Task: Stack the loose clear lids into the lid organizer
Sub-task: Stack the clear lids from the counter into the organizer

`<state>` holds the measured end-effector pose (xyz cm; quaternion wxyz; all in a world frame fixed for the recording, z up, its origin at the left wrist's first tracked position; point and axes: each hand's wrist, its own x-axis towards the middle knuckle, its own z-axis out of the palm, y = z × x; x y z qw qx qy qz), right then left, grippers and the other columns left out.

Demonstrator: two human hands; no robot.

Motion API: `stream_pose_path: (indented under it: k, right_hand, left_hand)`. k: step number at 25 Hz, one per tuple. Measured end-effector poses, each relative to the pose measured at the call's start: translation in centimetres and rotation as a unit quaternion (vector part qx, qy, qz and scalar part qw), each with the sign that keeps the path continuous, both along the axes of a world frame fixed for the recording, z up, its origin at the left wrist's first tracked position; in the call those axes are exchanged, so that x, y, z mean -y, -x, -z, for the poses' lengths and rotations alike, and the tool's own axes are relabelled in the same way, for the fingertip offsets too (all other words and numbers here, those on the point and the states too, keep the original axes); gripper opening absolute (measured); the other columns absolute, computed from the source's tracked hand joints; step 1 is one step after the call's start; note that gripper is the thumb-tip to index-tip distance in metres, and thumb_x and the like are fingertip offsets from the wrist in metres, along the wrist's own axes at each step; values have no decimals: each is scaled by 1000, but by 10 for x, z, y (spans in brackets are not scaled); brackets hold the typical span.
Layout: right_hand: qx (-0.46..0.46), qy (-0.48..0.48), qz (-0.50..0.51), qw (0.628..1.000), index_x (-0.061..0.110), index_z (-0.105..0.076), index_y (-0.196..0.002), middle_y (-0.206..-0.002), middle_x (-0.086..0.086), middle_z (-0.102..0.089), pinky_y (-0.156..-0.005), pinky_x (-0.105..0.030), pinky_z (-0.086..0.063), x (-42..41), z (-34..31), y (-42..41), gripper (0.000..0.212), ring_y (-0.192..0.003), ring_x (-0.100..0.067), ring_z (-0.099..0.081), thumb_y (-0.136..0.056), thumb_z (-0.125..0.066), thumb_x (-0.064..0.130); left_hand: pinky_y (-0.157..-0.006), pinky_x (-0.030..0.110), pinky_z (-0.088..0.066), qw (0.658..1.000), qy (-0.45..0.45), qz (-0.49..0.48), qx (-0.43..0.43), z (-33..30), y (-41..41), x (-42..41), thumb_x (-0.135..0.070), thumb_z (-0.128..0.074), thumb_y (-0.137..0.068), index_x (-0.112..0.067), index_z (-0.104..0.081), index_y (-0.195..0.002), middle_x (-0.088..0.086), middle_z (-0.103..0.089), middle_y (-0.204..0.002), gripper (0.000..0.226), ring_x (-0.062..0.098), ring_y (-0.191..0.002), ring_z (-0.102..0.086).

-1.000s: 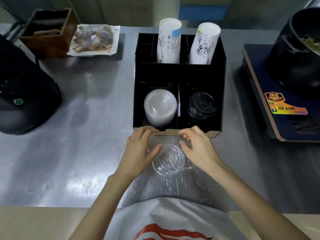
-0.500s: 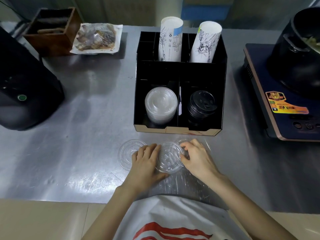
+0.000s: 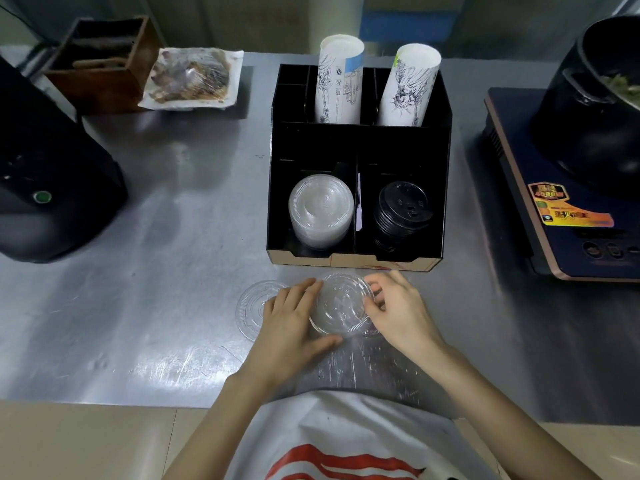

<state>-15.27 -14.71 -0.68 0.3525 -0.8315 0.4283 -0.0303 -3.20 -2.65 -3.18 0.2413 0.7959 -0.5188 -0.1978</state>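
Observation:
A clear lid (image 3: 341, 304) is held between my left hand (image 3: 294, 322) and my right hand (image 3: 398, 306), just in front of the black lid organizer (image 3: 277, 188). Fingers of both hands grip its rim. Another loose clear lid (image 3: 251, 306) lies flat on the steel counter to the left, partly under my left hand. More clear plastic shows under my right hand. Inside the organizer, a stack of clear lids (image 3: 320, 209) fills the front left compartment and a stack of black lids (image 3: 401, 213) the front right one.
Two sleeves of paper cups (image 3: 341, 84) stand in the organizer's back. An induction cooker (image 3: 554, 188) with a black pot (image 3: 595, 109) is at the right. A black appliance (image 3: 48, 174), a wooden box (image 3: 100, 60) and a wrapped food tray (image 3: 192, 77) sit left.
Both hands pulled back from the organizer's front edge toward me and closed on the clear lid; the second lid at the left came into view.

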Motion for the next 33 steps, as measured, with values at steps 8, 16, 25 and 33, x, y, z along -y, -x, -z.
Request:
stream_pose_path:
  k: [8,16,25,33]
  right_hand:
    - [74,27,3,997,16,-59,-110,-96,3,-46,-78,-19,-45,15,-33,-15,25,-67,-1,-51,-86,-54,13]
    - [98,33,-4,995,16,-57,-114,-100,4,-46,-85,-25,-47,42,-52,-44,28,-75,-4,-50,-87,-53,13]
    - [85,32,-12,996,16,-53,-119,-113,-5,-49,-86,-35,-52,66,-45,-76,34,-91,-19,-58,-85,-54,14]
    - [50,24,-21,998,15,-47,-126,-116,-7,-45,-84,-44,-53,71,-36,-83,41,-92,-24,-59,-85,-55,16]
  left_hand:
    - [-91,33,-27,995,92,-22,37,-22,-13,12,-61,-49,-65,-20,-34,-128,6,-48,-131,77,11,-112,-33]
    - [-93,36,-25,994,85,-40,65,-38,-37,37,-58,-44,-68,-15,-31,-131,13,-41,-137,77,15,-117,-27]
    - [-94,32,-21,995,62,-55,60,-45,-68,66,-53,-47,-68,-12,-32,-132,15,-39,-137,77,30,-123,-37]
    - [-96,35,-22,997,30,-54,54,-37,-78,74,-44,-51,-69,-11,-34,-131,13,-37,-141,72,30,-126,-35]
